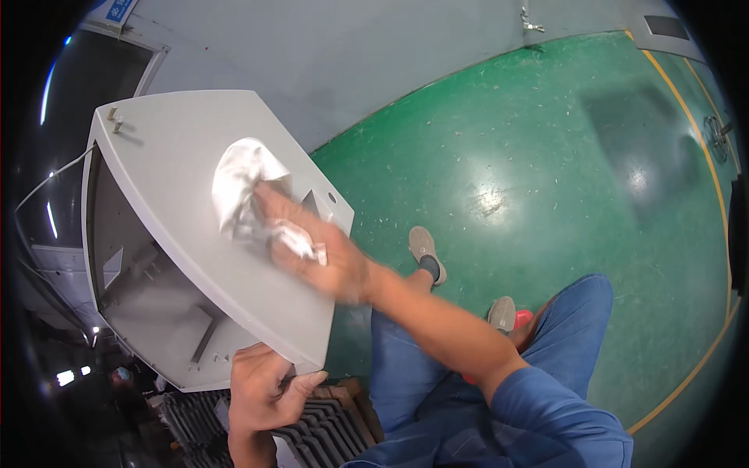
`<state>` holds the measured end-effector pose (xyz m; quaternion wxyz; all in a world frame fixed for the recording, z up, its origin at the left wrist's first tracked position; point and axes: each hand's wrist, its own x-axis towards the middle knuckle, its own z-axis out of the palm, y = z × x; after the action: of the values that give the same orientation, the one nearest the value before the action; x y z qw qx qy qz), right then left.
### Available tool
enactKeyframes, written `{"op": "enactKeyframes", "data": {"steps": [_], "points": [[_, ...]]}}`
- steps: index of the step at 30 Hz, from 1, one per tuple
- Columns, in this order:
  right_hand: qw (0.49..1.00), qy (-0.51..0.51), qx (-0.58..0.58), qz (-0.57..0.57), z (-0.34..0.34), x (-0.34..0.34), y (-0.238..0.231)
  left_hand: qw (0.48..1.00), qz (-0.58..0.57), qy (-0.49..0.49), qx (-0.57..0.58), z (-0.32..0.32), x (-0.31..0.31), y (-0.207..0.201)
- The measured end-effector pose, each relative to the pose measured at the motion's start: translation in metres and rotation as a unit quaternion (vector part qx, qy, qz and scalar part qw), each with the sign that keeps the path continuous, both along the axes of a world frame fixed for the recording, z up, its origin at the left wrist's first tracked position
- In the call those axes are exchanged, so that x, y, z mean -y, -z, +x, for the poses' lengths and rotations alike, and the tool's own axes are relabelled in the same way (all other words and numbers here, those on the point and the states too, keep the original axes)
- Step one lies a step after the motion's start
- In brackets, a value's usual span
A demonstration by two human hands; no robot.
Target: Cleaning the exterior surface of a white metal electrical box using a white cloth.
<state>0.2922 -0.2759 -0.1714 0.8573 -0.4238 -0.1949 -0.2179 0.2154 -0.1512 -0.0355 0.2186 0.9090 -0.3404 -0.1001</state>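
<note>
A light grey metal cabinet [179, 168] stands tilted at my left, its large smooth panel facing up and its open side showing a hollow inside. My right hand [320, 249], a little blurred by motion, is closed on a crumpled white cloth [248, 175] that lies against this panel. Near the cloth the panel has a dark cut-out and a small round hole. At the lower corner of the cabinet, my left hand [265, 390] is wrapped round the edge, with the thumb on the near side. Two small pegs [115, 121] stick up at the far corner.
Several dark ribbed parts [331, 429] are stacked below my left hand. A thin cable [55, 173] runs beside the cabinet. Beyond are a grey wall [335, 54] and a green floor [468, 140] with yellow lines [698, 132]. My legs and shoes are at lower centre.
</note>
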Motion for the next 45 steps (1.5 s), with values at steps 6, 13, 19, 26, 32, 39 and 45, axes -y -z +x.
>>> {"op": "enactKeyframes", "data": {"steps": [6, 13, 19, 26, 32, 39, 45], "points": [[0.967, -0.062, -0.247, -0.014, 0.074, -0.004, 0.089, 0.998, 0.043, 0.027, -0.028, 0.0, -0.009, 0.005], [0.995, 0.03, 0.047, -0.077, 0.118, 0.004, -0.038, 0.998, 0.016, 0.067, -0.008, -0.006, -0.028, -0.004], [0.987, -0.01, -0.149, -0.064, 0.21, 0.023, 0.019, 0.996, 0.009, 0.093, -0.004, -0.015, -0.033, 0.004], [0.98, -0.069, -0.189, -0.003, 0.122, -0.005, 0.07, 0.999, 0.004, 0.034, 0.016, 0.006, -0.031, -0.001], [0.965, -0.111, -0.222, 0.086, 0.041, -0.021, 0.052, 1.0, -0.009, 0.0, 0.016, 0.014, -0.026, 0.007], [0.997, -0.002, -0.068, -0.047, -0.024, -0.039, -0.059, 0.996, 0.029, -0.08, -0.018, 0.03, -0.05, -0.017], [0.995, -0.04, -0.036, -0.082, -0.109, -0.067, -0.091, 0.997, -0.067, 0.03, 0.037, 0.023, -0.096, 0.01]]}}
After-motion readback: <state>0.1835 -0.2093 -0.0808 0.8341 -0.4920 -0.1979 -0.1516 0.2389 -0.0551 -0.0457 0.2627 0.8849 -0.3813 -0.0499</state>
